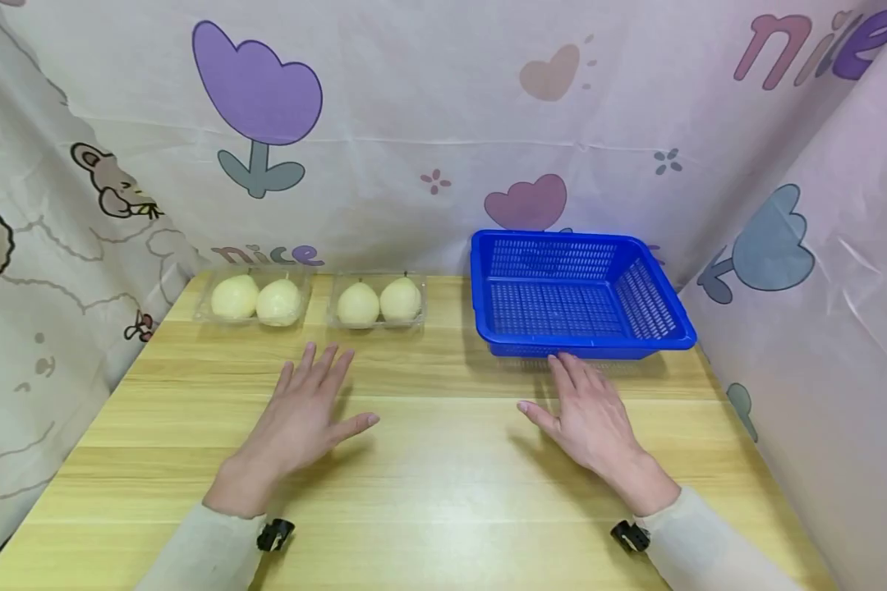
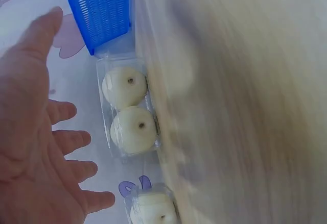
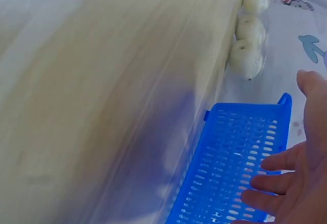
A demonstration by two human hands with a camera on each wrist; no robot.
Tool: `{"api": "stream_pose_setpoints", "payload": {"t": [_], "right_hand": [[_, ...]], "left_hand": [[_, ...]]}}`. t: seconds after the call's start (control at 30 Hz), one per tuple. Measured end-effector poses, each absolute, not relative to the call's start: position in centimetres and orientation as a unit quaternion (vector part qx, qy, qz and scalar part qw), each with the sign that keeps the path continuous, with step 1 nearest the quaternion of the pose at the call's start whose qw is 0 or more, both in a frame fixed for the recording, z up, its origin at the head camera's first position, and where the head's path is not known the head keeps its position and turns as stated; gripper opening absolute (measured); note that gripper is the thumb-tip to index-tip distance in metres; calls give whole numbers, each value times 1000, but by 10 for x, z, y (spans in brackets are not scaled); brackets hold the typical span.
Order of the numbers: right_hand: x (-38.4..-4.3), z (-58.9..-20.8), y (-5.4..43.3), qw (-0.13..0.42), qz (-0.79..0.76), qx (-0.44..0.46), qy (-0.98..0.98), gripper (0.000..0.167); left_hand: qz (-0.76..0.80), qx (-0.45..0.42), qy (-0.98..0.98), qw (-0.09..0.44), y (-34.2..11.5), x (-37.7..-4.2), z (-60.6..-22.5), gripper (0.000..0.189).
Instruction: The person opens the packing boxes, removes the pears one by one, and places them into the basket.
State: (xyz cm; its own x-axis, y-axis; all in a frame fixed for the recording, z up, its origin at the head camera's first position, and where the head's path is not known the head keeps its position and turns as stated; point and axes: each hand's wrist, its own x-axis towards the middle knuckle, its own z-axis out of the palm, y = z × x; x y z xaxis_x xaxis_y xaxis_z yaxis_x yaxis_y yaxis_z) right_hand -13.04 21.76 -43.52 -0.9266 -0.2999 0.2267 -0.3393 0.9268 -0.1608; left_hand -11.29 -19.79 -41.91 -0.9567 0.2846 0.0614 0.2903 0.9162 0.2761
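Two clear plastic boxes stand at the back left of the table, each with two pale yellow pears. In the head view the left box (image 1: 212, 313) has one pear (image 1: 279, 302) on its right side; the other box (image 1: 334, 322) is just right of it, with a pear (image 1: 358, 305) inside. My left hand (image 1: 301, 417) hovers in front of the boxes, fingers spread, holding nothing. A blue plastic basket (image 1: 584, 342) with perforated walls sits at the back right. My right hand (image 1: 590, 410) is in front of it, fingers extended, fingertips near its front rim.
The wooden table (image 1: 443, 468) stretches across the front. A patterned curtain (image 1: 384, 98) hangs behind it and along both sides. Small black devices are strapped at both wrists, the left one (image 1: 275, 535) beside a pale sleeve (image 1: 199, 550).
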Motion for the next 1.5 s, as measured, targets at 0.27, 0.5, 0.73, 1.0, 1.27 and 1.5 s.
{"api": "stream_pose_setpoints", "payload": {"t": [0.27, 0.5, 0.73, 1.0, 1.27, 1.5], "right_hand": [[-129, -427, 199, 140, 152, 183, -961, 58], [-131, -419, 169, 196, 212, 250, -924, 37], [-144, -420, 133, 227, 241, 331, -883, 35], [-162, -422, 94, 193, 258, 340, -883, 42], [-191, -421, 63, 137, 252, 298, -910, 54], [-213, -426, 50, 93, 242, 269, -928, 63]], "left_hand": [[-175, -142, -973, 56, -201, -118, -416, 90], [-218, -137, -959, 114, -202, -134, -414, 77], [-252, -96, -959, 92, -205, -155, -407, 77], [-287, -72, -953, 62, -207, -175, -406, 78], [-275, -80, -957, 47, -213, -198, -411, 83], [-265, -93, -960, 25, -215, -214, -421, 92]]}}
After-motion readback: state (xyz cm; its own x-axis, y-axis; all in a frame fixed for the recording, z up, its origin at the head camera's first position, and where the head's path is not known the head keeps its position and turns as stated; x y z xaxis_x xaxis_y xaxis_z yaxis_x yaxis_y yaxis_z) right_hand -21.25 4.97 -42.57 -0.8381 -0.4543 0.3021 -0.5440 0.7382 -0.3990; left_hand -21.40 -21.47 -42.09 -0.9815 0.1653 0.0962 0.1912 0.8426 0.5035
